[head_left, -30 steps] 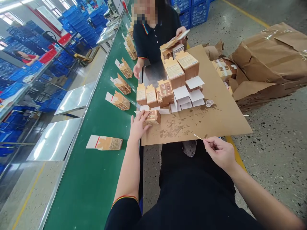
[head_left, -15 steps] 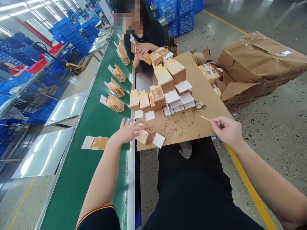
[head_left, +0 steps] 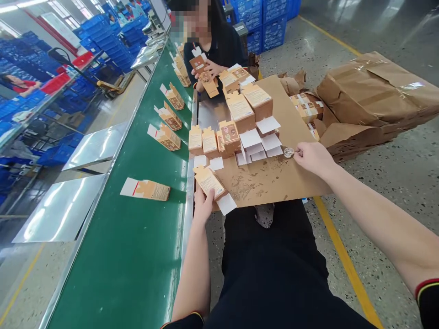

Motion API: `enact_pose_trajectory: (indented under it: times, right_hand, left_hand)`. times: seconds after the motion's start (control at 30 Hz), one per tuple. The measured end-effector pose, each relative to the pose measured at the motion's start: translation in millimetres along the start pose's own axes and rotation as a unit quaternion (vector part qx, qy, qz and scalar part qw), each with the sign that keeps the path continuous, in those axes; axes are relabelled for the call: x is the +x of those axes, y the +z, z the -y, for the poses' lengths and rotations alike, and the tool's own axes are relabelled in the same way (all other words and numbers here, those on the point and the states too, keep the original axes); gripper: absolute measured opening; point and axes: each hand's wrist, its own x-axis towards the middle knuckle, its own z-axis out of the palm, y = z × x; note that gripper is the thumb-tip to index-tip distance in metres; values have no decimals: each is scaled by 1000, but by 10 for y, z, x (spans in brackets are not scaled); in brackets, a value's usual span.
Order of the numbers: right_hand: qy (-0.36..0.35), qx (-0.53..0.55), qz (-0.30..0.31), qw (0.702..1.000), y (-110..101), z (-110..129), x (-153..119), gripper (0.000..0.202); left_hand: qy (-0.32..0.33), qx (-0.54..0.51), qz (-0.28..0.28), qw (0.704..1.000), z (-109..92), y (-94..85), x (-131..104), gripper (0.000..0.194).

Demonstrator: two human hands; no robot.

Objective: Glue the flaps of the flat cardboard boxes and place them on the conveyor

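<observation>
My left hand [head_left: 205, 204] grips a small tan carton [head_left: 210, 183] at the near corner of the cardboard-covered table, thumb on its printed face. The carton's white end flap [head_left: 227, 204] sticks out toward me. My right hand [head_left: 313, 157] is closed in a pinch on a cotton swab, seen in part, at a small clear dish [head_left: 288, 152]. Whether the swab's tip touches the dish's contents is too small to tell. Past my left hand stand several cartons [head_left: 205, 141] with open flaps, and more are stacked [head_left: 245, 112] behind them.
Left of the table runs a green conveyor belt [head_left: 137, 233] carrying a lying carton [head_left: 151, 190] and several standing ones [head_left: 168, 137]. Opposite, a co-worker [head_left: 216, 45] holds cartons. Brown wrapped bundles [head_left: 370, 100] lie at the right on the floor; blue crates [head_left: 274, 27] stand behind.
My left hand has moved from above the carton to its near side and now grips it, turned. My right hand has carried the swab forward to the dish. The co-worker's hands have shifted.
</observation>
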Motion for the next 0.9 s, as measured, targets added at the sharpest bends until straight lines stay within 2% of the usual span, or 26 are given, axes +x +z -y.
enact_pose_trajectory:
  times: [0.13, 0.23, 0.33, 0.47, 0.53, 0.6, 0.7, 0.9]
  right_hand:
    - [-17, 39, -36, 998, 39, -152, 19, 33]
    - [-25, 84, -82, 993, 62, -140, -239, 20]
    - [-63, 188, -126, 972, 258, 146, -689, 9]
    - [-126, 283, -24, 950, 796, 815, -1211, 17]
    - [-140, 288, -1, 947, 1066, 1103, -1323, 20]
    - [-152, 269, 4, 951, 1271, 1283, -1350, 22]
    - [-170, 225, 3, 959, 1433, 1355, -1326, 25]
    - [-199, 192, 24, 961, 1516, 1330, -1334, 25]
  left_hand:
    - [-24, -205, -7, 978, 21, -2, -204, 81]
    - [-23, -279, -10, 960, -44, -59, -273, 90]
    - [0, -264, 9, 964, -111, -29, -191, 91]
    - [0, -236, -13, 972, -96, 135, -57, 102]
    - [2, -222, -13, 975, -74, 194, -56, 104]
    - [12, -205, -4, 979, -64, 217, -88, 106]
    - [23, -193, 1, 981, -72, 221, -139, 106]
    - [29, -178, -6, 984, -92, 264, -162, 102]
